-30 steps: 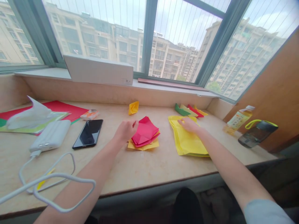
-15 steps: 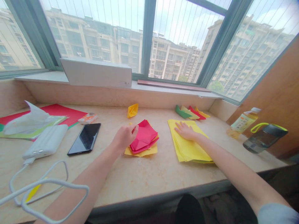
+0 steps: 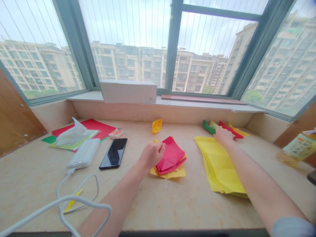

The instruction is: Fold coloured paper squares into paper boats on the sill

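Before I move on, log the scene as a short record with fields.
left hand: loosely curled at the left edge of the red folded paper stack
right hand: at the coloured folded paper row, beyond the flat yellow paper sheets; grip unclear
behind stack: small yellow folded paper
left side: white rectangular power bank, black flat phone

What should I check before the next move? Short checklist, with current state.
1. Left hand at the red sheets: ok, at their left side.
2. Red sheets' edges lined up: not ok, corners fan out.
3. Right hand gripping a folded paper: cannot tell, fingertips hard to make out.
4. Large yellow sheets squared: not ok, left edges staggered.
5. Phone apart from the red sheets: ok.
6. White cable off the left forearm: cannot tell, they overlap in view.
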Demonstrator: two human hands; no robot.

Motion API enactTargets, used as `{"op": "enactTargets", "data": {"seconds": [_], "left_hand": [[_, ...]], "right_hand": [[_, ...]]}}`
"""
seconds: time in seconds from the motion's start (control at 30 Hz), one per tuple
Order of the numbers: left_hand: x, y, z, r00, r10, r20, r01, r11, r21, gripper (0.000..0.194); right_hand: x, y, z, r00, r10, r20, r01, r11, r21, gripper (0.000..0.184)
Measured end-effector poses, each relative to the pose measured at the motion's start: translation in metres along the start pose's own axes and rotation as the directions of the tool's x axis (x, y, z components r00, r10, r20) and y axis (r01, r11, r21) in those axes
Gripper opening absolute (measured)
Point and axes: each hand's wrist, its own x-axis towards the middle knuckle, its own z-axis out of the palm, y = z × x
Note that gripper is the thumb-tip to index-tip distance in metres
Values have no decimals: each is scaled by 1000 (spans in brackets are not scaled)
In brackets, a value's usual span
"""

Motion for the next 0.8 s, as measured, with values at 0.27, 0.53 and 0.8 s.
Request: {"op": "enactTargets", "data": {"seconds": [0.27,0.53,0.8], "left_hand": [[0,7,-1,1000,8,-4,-8,997,-75,32],[3,9,5,955,-295,-4,224,733,-642,58],[3,17,15,948,-316,-25,161,548,-821,52]], "right_hand": [[-20,-36,-14,981,-144,-131,158,982,104,34],[-122,-119,-31,578,-518,-631,758,627,180,23],[-174,-149,-41,300,-688,-660,931,362,46,21]]}}
